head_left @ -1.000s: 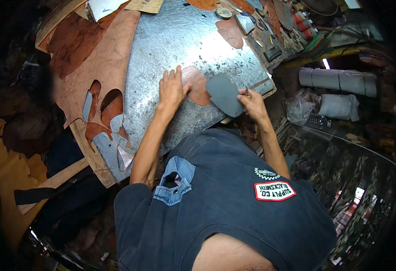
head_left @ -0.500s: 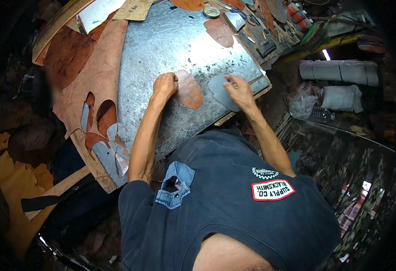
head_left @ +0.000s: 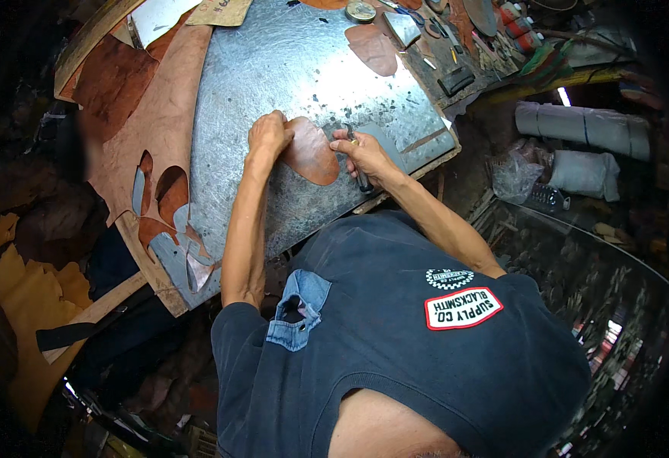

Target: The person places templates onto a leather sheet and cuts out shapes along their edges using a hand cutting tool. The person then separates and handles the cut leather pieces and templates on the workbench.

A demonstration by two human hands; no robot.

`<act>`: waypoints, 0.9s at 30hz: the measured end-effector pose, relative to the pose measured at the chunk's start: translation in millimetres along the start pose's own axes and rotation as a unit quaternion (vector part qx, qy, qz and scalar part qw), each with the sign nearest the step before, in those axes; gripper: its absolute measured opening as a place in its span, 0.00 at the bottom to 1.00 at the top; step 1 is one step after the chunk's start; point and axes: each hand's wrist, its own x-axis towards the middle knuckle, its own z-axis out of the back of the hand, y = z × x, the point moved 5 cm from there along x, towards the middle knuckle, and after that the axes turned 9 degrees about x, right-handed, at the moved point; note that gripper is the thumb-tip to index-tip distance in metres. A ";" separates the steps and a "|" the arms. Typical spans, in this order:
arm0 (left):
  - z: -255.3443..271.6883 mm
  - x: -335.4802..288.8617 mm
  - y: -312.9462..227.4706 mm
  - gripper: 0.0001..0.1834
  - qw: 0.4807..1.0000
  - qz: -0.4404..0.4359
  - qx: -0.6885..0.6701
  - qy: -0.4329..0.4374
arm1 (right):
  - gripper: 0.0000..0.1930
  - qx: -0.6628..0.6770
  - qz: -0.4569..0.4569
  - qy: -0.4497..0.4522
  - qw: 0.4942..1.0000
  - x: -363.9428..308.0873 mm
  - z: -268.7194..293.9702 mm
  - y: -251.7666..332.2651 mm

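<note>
A brown oval leather piece [head_left: 311,159] lies on the scratched metal-topped table [head_left: 296,217]. At its upper left edge, my left hand [head_left: 270,139] is closed, with its fingertips pinching the edge. My right hand [head_left: 368,159] is closed around a slim tool with a dark handle [head_left: 363,182]. The thumb side of that hand comes up to the leather's right edge; the tool's working end is too small to make out. Partly behind the right hand is a flat grey template-like piece [head_left: 384,138].
Another brown leather piece [head_left: 373,49] rests farther back, below a round tin [head_left: 360,11]. Hand tools and a dark block [head_left: 455,81] crowd the far right bench. A large leather hide [head_left: 151,133] with cutouts covers the left side. Plastic-wrapped rolls [head_left: 578,126] lie at right.
My right hand has moved left from the grey piece to the leather's right edge, and a dark-handled tool now shows in it. The left hand stays at the leather's edge.
</note>
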 end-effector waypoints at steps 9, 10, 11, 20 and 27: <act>43.4 -47.3 -35.9 0.08 0.912 -0.029 -0.368 0.178 | 0.17 -0.137 0.189 0.061 0.970 -7.5 1.4 54.7; 45.8 -47.8 -41.1 0.08 0.917 -0.031 -0.359 0.173 | 0.17 -0.136 0.186 0.062 0.971 -6.0 3.9 55.0; 46.0 -43.6 -44.6 0.10 0.922 -0.043 -0.349 0.163 | 0.14 -0.142 0.171 0.073 0.972 -2.1 7.6 57.8; 19.9 -32.5 -48.0 0.11 0.893 -0.031 -0.404 0.194 | 0.11 -0.169 0.129 -0.021 0.977 -32.2 52.2 78.0; 21.3 1.8 -36.5 0.10 0.883 -0.003 -0.414 0.220 | 0.17 -0.272 0.097 -0.334 0.897 -75.8 209.5 85.6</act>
